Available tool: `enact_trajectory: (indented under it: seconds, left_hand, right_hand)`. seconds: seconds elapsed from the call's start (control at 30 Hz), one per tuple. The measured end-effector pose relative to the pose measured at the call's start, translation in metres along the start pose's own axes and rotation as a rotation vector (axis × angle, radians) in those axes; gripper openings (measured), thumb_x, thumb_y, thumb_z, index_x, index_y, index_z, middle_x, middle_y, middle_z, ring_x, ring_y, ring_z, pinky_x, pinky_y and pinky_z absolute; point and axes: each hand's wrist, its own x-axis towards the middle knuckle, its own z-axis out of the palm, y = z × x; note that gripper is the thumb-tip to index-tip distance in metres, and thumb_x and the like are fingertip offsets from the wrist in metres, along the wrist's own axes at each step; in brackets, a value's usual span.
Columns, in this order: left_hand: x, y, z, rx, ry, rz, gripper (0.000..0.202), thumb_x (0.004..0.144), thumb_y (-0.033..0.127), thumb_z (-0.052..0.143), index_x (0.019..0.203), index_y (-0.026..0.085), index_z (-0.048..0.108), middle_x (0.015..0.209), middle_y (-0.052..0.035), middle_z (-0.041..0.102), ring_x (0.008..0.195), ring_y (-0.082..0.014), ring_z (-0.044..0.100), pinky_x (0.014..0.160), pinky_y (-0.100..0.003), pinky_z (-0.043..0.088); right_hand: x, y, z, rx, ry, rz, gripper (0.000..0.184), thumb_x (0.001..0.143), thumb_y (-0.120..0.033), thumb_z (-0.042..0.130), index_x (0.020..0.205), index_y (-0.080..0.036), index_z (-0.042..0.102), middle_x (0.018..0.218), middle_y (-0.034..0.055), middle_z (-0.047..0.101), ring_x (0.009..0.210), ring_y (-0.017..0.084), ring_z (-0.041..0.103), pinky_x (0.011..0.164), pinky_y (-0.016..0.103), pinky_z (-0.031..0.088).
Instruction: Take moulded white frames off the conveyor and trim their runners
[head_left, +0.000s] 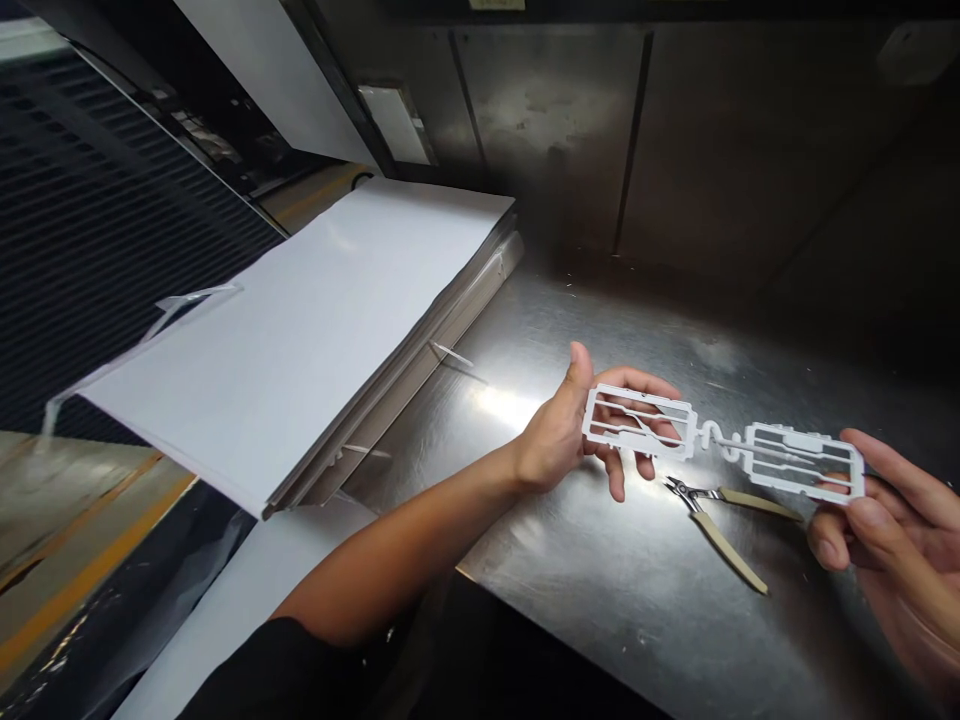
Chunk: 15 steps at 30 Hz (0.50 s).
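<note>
Spanning two hands above a metal surface (570,580), a white plastic part (718,441) hangs level, curled and slender at its middle. The left hand (556,442) sits half-open behind one end, thumb raised, fingers spread; I cannot tell whether it grips. The right hand (896,540) pinches the other end between thumb and fingers. A twist or uneven pull could, I judge, snap that slender middle. Leftmost shows a yellow-striped floor (45,500), then a stack of white sheets (322,300); farther right, pliers (694,495) lie spread on the shiny metal, a dark metal wall (555,110) rising behind.
</note>
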Motion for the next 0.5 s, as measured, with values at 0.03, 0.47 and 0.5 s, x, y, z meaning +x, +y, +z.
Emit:
enact_trajectory:
  seconds: [0.03,0.47,0.5]
  left_hand:
    - [0.0,0.0,0.0,-0.004,0.004,0.001,0.099,0.088,0.106,0.063,0.127,0.016,0.076,0.106,-0.0137,0.081,0.074,-0.0266,0.08,0.045,-0.028,0.064]
    - [-0.009,0.001,0.009,0.189,-0.105,-0.227,0.04,0.109,0.054,0.08,0.125,0.017,0.075,0.119,-0.0175,0.085,0.097,-0.0261,0.085,0.068,-0.024,0.066]
    - [-0.011,-0.001,0.011,0.238,-0.159,-0.276,0.039,0.109,0.051,0.081,0.127,0.018,0.074,0.118,-0.0172,0.085,0.097,-0.024,0.085,0.072,-0.023,0.065]
  right_hand:
    - [0.0,0.001,0.0,0.013,-0.007,-0.024,0.063,0.091,-0.039,0.099,0.151,-0.038,0.081,0.103,0.0093,0.073,0.065,0.025,0.061,0.06,0.044,0.057]
    - [0.003,-0.005,0.004,0.166,0.103,-0.042,0.035,0.098,-0.036,0.097,0.13,-0.026,0.084,0.093,0.0057,0.075,0.062,0.017,0.06,0.059,0.028,0.054]
    - [0.005,-0.005,0.003,0.169,0.118,-0.034,0.03,0.097,-0.036,0.097,0.122,-0.024,0.085,0.091,0.0056,0.075,0.061,0.016,0.06,0.058,0.026,0.053]
